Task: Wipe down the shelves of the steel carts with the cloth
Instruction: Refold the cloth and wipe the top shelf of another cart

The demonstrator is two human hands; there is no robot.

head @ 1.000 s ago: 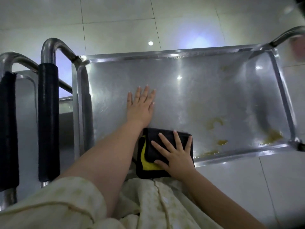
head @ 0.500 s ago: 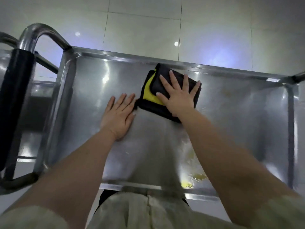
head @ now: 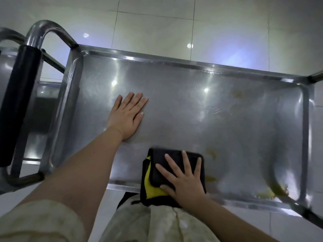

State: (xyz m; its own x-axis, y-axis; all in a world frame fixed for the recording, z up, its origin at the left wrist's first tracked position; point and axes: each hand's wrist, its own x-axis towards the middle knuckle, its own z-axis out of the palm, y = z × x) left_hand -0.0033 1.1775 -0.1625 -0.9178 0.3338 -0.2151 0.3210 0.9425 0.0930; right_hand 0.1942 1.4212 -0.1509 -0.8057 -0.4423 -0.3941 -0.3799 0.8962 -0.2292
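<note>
The top shelf of the steel cart runs crosswise in front of me. I have just worked the lane down its middle. Half a second ago my cloth was up against the far edge, and now I have drawn it back to the near edge, where it overhangs the rim a little.

My left hand has not shifted. It lies flat on the left half of the shelf, fingers straight and close together, holding nothing and steadying the cart. My right hand is spread flat on top of the folded black-and-yellow cloth, pressing it down rather than gripping it.

So one pass out and back is done. The yellow smears are still there: the biggest in the near right corner, smaller spots just right of the cloth, and a faint one toward the far right corner. I judge my next strokes should move right to reach them.
</note>
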